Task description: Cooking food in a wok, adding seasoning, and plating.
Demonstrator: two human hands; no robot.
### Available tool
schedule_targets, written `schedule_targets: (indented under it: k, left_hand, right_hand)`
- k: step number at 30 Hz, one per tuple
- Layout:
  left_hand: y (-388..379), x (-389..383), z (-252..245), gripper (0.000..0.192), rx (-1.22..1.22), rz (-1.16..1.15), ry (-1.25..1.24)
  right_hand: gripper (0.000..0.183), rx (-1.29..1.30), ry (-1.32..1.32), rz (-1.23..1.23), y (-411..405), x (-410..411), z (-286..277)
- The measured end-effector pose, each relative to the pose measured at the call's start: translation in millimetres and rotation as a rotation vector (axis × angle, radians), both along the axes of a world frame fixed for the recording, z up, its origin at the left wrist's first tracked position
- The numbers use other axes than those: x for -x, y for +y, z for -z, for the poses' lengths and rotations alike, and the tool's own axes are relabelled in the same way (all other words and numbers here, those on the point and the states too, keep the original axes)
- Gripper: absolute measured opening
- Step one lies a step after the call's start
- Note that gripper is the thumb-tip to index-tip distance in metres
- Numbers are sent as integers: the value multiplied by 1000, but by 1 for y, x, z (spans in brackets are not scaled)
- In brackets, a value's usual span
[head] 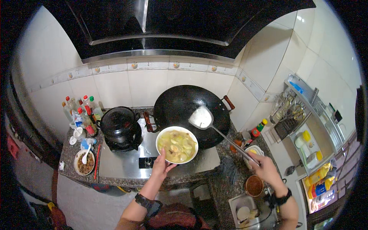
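Note:
My left hand (162,166) grips the near rim of a white bowl (157,149), holding it over the front of the stove. Pale green sliced vegetables in broth (176,145) fill the bowl. In my right hand (263,169) is the long handle of a metal wok spatula (202,118). Its shiny, wet-looking blade hangs over the black wok (175,100), just beyond the bowl. The wok's inside looks dark and bare where it shows. Bowl and spatula hide part of the wok's near side.
A black lidded pot (119,123) stands on the left burner. Left of it are sauce bottles (86,112), a bowl of food with a white spoon (84,164) and red chopsticks (97,161). A sink (244,212) lies at lower right; the range hood (155,28) hangs above.

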State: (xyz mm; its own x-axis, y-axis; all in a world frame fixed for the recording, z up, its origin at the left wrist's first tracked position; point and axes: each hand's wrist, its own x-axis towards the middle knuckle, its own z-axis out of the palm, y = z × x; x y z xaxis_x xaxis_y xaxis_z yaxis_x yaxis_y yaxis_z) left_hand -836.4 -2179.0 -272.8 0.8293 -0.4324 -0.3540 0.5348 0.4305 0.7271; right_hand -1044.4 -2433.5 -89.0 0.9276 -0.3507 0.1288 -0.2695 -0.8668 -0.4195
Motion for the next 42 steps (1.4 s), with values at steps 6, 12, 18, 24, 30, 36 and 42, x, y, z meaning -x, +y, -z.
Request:
schedule_targets:
  k: [6, 12, 18, 24, 30, 36, 42]
  left_hand:
    - [-3, -4, 2, 53, -4, 22, 8]
    - [2, 1, 2, 50, -41, -8, 34]
    - [0, 2, 0, 48, -20, 2, 13]
    - [-2, 0, -1, 47, -13, 14, 26]
    - [0, 4, -5, 48, 27, 3, 20]
    - [0, 4, -12, 46, 3, 15, 44]
    - [5, 0, 0, 46, 33, 17, 26]
  right_hand:
    - [29, -17, 354, -103, -82, -79, 2]
    - [33, -307, 623, 23, -77, -137, -15]
    - [35, -272, 87, 7, -58, -197, 118]
    - [32, -176, -154, -2, -53, -199, 105]
    - [32, -131, -232, -54, -38, -119, 54]
    - [37, 112, -400, -10, 13, 0, 22]
    - [35, 50, -238, 39, 58, 64, 26]
